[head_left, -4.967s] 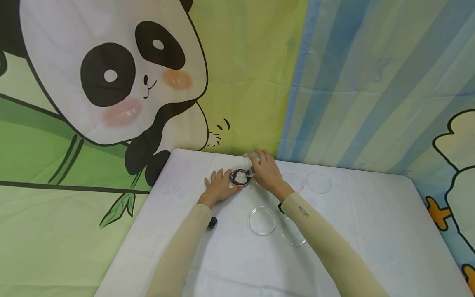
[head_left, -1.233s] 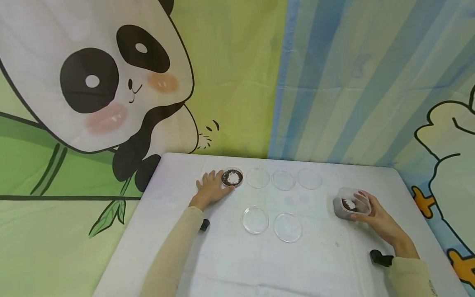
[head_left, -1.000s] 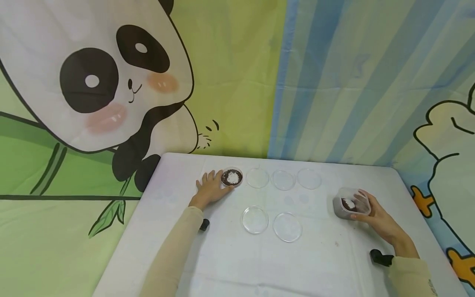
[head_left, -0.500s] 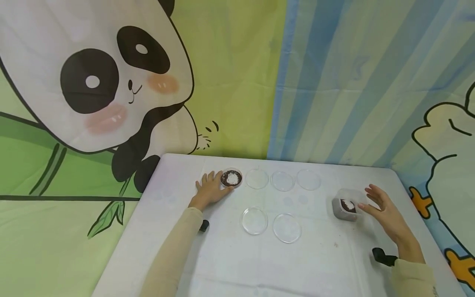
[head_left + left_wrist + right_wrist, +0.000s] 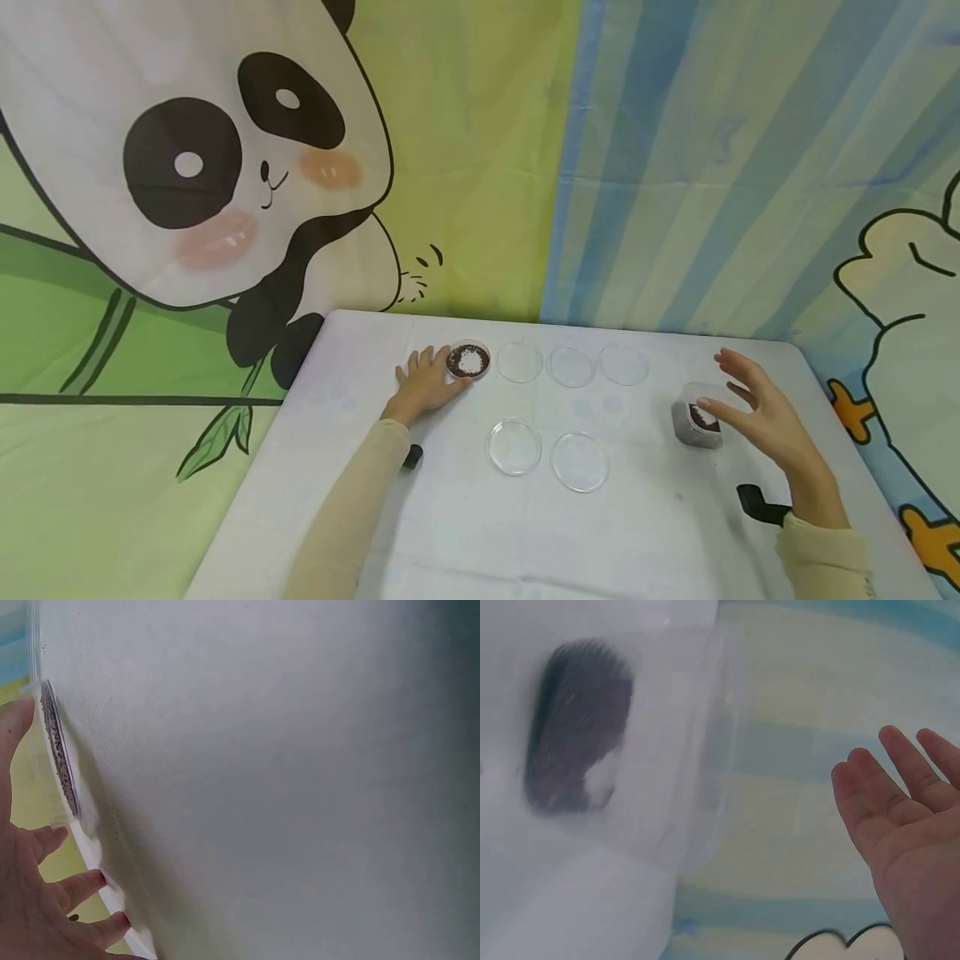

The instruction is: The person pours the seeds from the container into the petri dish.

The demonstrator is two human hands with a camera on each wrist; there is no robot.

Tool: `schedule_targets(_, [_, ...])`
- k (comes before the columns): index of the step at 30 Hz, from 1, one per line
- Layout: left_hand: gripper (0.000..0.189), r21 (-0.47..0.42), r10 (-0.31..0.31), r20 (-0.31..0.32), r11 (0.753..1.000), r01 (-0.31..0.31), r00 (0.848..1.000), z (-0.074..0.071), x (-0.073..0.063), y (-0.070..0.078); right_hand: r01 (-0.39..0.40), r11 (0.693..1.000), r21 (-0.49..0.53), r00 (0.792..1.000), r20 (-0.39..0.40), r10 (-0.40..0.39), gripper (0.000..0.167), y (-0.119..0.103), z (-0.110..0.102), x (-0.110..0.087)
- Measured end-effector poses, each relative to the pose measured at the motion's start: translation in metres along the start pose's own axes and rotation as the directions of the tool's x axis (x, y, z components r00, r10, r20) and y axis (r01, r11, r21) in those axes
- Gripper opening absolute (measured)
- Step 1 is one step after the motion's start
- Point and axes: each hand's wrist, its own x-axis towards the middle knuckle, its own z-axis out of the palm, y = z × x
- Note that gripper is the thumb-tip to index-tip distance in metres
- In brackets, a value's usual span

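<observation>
A filled dish (image 5: 487, 367) of white-topped dark grains (image 5: 468, 360) sits at eleven o'clock on the table (image 5: 465, 525), held between thumb and forefinger of my left hand (image 5: 426, 389). My right hand (image 5: 772, 421), fingers and thumb apart, holding nothing, partly hides the tub (image 5: 692, 437) at two. Between them lie five clear dishes (image 5: 572, 367).

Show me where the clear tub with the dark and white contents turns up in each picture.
Head view: the clear tub stands at the right of the picture, beside the right hand.
Left wrist view: not in it.
Right wrist view: left and upper part, blurred, with the hand to its right.
Shared landmark: the white table, visible in all three.
</observation>
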Motion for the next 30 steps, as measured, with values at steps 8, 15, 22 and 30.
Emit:
schedule_targets(8, [0.091,-0.016,0.000,0.002,1.000,0.000,1.000,0.000,0.003,-0.002,0.062,0.996,0.065,0.996,0.056,-0.066,0.086,-0.034,0.025,0.030])
schedule_targets(15, [0.093,-0.017,-0.006,0.009,1.000,0.006,1.000,0.003,0.005,-0.004,0.111,0.985,0.132,0.988,0.092,-0.124,0.083,-0.044,0.051,0.046])
schedule_targets(22, [0.093,-0.024,-0.002,-0.001,1.000,0.002,1.000,0.003,0.003,-0.005,0.183,0.981,0.057,0.976,0.105,-0.188,0.086,-0.056,0.077,0.060])
schedule_targets(30, [0.092,-0.028,-0.003,0.002,1.000,0.003,1.000,0.003,0.004,-0.005,0.155,0.987,0.053,0.977,0.138,-0.160,0.088,-0.062,0.102,0.083])
